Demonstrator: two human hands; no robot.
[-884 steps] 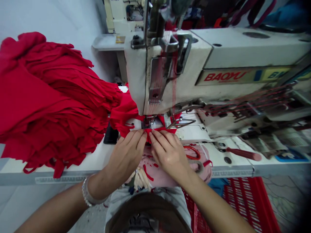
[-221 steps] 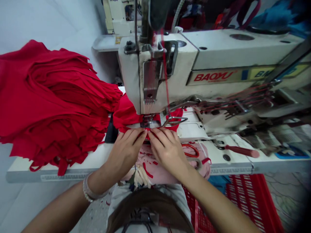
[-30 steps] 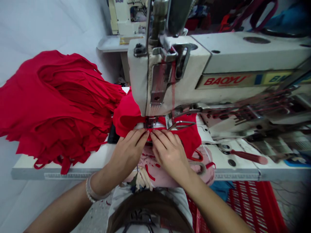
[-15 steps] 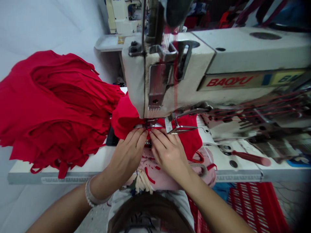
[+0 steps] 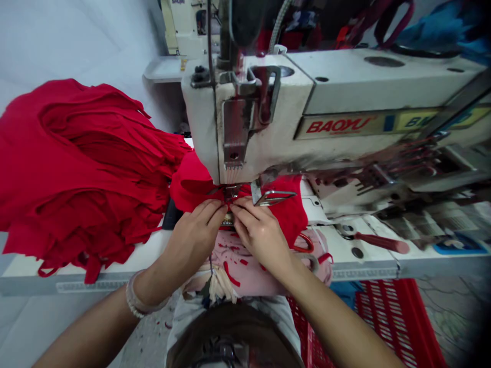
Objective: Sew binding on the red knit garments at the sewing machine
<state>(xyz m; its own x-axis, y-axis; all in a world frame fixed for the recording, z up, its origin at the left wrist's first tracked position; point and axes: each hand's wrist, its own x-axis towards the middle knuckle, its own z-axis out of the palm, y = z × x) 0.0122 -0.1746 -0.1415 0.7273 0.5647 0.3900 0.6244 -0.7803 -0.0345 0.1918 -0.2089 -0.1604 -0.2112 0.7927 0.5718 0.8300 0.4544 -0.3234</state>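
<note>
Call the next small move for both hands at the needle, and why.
Probably ease the red fabric a little forward under the presser foot: left hand and right hand press its edge just before the foot, fingertips nearly touching.

Sewing station count: two pairs, the rest singles.
Two bare hands: left hand [image 5: 194, 237], right hand [image 5: 261, 237]. Two cream metal industrial sewing machines: near BAOYU machine [image 5: 345, 102], far machine [image 5: 180, 25]. One big heap of cut red knit fabric [image 5: 76, 163], layers too many to count. One red fabric piece [image 5: 287, 214] at the needle. One red-handled screwdriver [image 5: 378, 244]. One red slatted plastic crate [image 5: 383, 317]. One pale beaded bracelet [image 5: 134, 301]. One white table [image 5: 153, 250].
</note>
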